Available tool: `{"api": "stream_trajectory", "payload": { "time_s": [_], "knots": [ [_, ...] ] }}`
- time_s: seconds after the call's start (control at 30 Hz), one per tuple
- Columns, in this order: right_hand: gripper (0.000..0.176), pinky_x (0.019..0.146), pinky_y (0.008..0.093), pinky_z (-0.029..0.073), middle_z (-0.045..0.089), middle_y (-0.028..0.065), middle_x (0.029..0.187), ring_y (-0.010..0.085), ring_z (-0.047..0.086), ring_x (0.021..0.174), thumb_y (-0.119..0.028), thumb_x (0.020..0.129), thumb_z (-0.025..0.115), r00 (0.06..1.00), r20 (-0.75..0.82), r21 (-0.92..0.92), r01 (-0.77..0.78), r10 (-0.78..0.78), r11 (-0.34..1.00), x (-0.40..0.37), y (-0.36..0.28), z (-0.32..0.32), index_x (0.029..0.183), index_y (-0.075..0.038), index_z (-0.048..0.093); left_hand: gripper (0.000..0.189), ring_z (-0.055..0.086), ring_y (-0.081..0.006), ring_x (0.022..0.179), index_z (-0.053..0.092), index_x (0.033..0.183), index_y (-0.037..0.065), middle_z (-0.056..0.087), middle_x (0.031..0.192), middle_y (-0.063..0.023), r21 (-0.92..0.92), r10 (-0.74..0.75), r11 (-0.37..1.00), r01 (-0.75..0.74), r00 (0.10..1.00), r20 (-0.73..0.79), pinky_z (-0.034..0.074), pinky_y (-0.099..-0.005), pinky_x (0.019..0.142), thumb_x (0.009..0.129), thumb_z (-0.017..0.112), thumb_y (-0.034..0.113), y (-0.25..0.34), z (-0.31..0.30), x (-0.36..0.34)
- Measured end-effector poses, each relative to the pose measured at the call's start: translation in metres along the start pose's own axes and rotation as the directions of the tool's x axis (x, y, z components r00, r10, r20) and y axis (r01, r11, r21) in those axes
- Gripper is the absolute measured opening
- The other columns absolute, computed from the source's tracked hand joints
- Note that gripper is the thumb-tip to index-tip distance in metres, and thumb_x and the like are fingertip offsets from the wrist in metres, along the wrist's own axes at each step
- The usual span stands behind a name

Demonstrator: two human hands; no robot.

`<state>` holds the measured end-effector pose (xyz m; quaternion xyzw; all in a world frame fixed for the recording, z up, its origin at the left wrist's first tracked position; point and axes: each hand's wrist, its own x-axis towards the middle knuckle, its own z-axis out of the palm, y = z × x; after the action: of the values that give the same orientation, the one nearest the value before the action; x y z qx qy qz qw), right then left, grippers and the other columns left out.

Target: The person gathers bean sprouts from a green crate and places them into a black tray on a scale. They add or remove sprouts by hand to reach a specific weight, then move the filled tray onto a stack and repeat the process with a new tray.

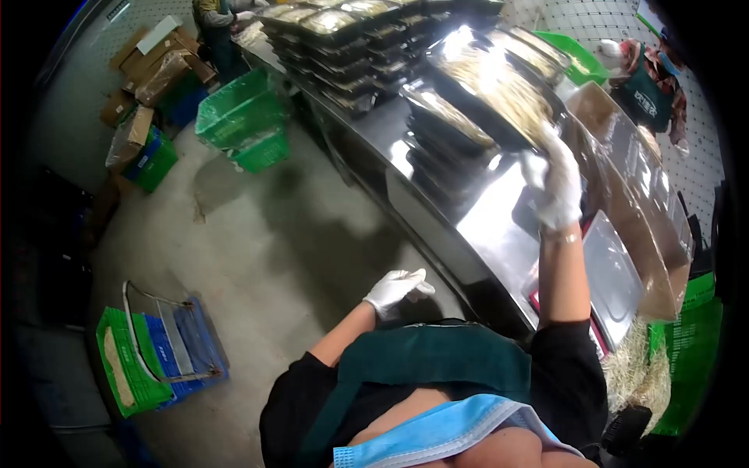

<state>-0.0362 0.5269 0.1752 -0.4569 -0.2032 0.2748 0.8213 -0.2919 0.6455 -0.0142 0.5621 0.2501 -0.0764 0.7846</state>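
Note:
My right hand (558, 186), in a white glove, is closed on the near end of a black tray (493, 84) of pale, thin strands that look like enoki mushrooms. Shiny film covers the tray and glare hides part of it. Just left of it, a similar tray (449, 117) tops a low stack on the steel table (499, 226). My left hand (396, 292), also gloved, hovers in front of my apron beside the table edge. Its fingers are loosely bent and apart, with nothing visible in them.
Tall stacks of filled trays (343, 54) stand at the table's far end. A cardboard box (624, 195) lined with plastic is at right, near a scale-like metal plate (612, 273). Green crates (246, 117) and a trolley (168, 343) stand on the floor. Two co-workers are farther off.

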Motion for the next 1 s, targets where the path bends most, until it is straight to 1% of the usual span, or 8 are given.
{"api": "stream_trajectory", "payload": {
  "time_s": [0.1, 0.27, 0.5, 0.67, 0.77, 0.83, 0.9, 1.0],
  "knots": [
    [0.035, 0.047, 0.02, 0.038, 0.067, 0.0129, 0.079, 0.0128, 0.054, 0.056, -0.024, 0.095, 0.051, 0.99, -0.099, -0.153, -0.112, 0.098, 0.982, 0.037, 0.026, 0.037, 0.125, -0.007, 0.053, 0.044, 0.063, -0.015, 0.077, 0.071, 0.093, 0.0, 0.071, 0.09, -0.0092, -0.041, 0.011, 0.999, -0.011, 1.0, -0.01, 0.048, -0.0277, 0.071, 0.095, 0.051, 0.039, -0.006, -0.039, 0.003],
    [0.05, 0.041, 0.0173, 0.039, 0.07, 0.0156, 0.08, 0.0111, 0.059, 0.05, -0.047, 0.095, 0.048, 0.993, -0.117, -0.274, -0.057, 0.026, 0.96, 0.022, 0.03, 0.036, 0.098, 0.001, 0.06, 0.037, 0.065, -0.0153, 0.081, 0.07, 0.098, 0.001, 0.07, 0.093, -0.0086, -0.069, 0.033, 0.997, -0.038, 0.997, -0.069, 0.05, -0.0259, 0.068, 0.094, 0.052, 0.034, 0.023, -0.07, 0.02],
    [0.024, 0.06, 0.0213, 0.044, 0.066, 0.001, 0.08, 0.0087, 0.061, 0.072, -0.032, 0.092, 0.058, 0.741, -0.624, -0.343, 0.025, -0.248, 0.939, 0.113, 0.109, -0.152, 0.095, -0.008, 0.065, 0.051, 0.064, -0.0189, 0.088, 0.051, 0.126, -0.002, 0.062, 0.115, -0.0153, -0.328, 0.056, 0.945, 0.001, 0.984, 0.166, 0.049, -0.0283, 0.074, 0.097, 0.046, 0.04, 0.083, -0.086, 0.089],
    [0.064, 0.058, 0.036, 0.042, 0.061, 0.0097, 0.067, 0.0199, 0.054, 0.062, -0.055, 0.094, 0.042, 0.704, -0.674, -0.575, -0.31, -0.224, 0.757, 0.258, 0.173, -0.263, 0.082, 0.003, 0.067, 0.044, 0.063, -0.0233, 0.097, 0.052, 0.123, 0.001, 0.061, 0.113, -0.0148, -0.291, -0.146, 0.931, 0.222, 0.954, 0.262, 0.05, -0.0322, 0.081, 0.096, 0.051, 0.036, 0.107, -0.076, 0.135],
    [0.056, 0.067, 0.0342, 0.047, 0.066, 0.0137, 0.078, 0.0231, 0.062, 0.073, -0.046, 0.098, 0.038, 0.783, -0.601, -0.378, -0.101, -0.161, 0.92, 0.272, 0.191, -0.294, 0.094, 0.002, 0.066, 0.043, 0.06, -0.0281, 0.103, 0.053, 0.122, -0.001, 0.062, 0.112, -0.016, 0.087, 0.096, 0.987, -0.136, 0.928, 0.361, 0.048, -0.0375, 0.09, 0.097, 0.051, 0.033, 0.087, -0.09, 0.166],
    [0.056, 0.068, 0.0341, 0.047, 0.066, 0.0135, 0.078, 0.0228, 0.062, 0.073, -0.046, 0.098, 0.038, 0.774, -0.609, -0.438, -0.15, -0.17, 0.887, 0.262, 0.179, -0.272, 0.095, 0.002, 0.066, 0.041, 0.059, -0.0286, 0.105, 0.054, 0.121, -0.001, 0.061, 0.116, -0.0154, -0.36, -0.159, 0.906, 0.222, 0.968, 0.195, 0.048, -0.039, 0.092, 0.095, 0.055, 0.031, 0.097, -0.084, 0.165],
    [0.055, 0.068, 0.034, 0.047, 0.066, 0.0134, 0.079, 0.0226, 0.062, 0.073, -0.046, 0.098, 0.038, 0.761, -0.623, -0.471, -0.181, -0.18, 0.863, 0.248, 0.18, -0.272, 0.095, 0.002, 0.066, 0.04, 0.058, -0.0239, 0.108, 0.053, 0.123, -0.001, 0.061, 0.117, -0.0126, -0.485, -0.098, 0.852, 0.2, 0.969, 0.229, 0.046, -0.035, 0.096, 0.091, 0.063, 0.02, 0.102, -0.091, 0.17],
    [0.055, 0.068, 0.0338, 0.047, 0.065, 0.0132, 0.079, 0.0223, 0.062, 0.073, -0.045, 0.098, 0.038, 0.742, -0.644, -0.505, -0.231, -0.185, 0.832, 0.22, 0.171, -0.255, 0.096, 0.002, 0.066, 0.038, 0.057, -0.0177, 0.106, 0.054, 0.123, 0.0, 0.061, 0.115, -0.0089, -0.207, -0.012, 0.973, 0.103, 0.917, 0.398, 0.045, -0.029, 0.094, 0.09, 0.063, 0.018, 0.102, -0.103, 0.176]
  ]
}}
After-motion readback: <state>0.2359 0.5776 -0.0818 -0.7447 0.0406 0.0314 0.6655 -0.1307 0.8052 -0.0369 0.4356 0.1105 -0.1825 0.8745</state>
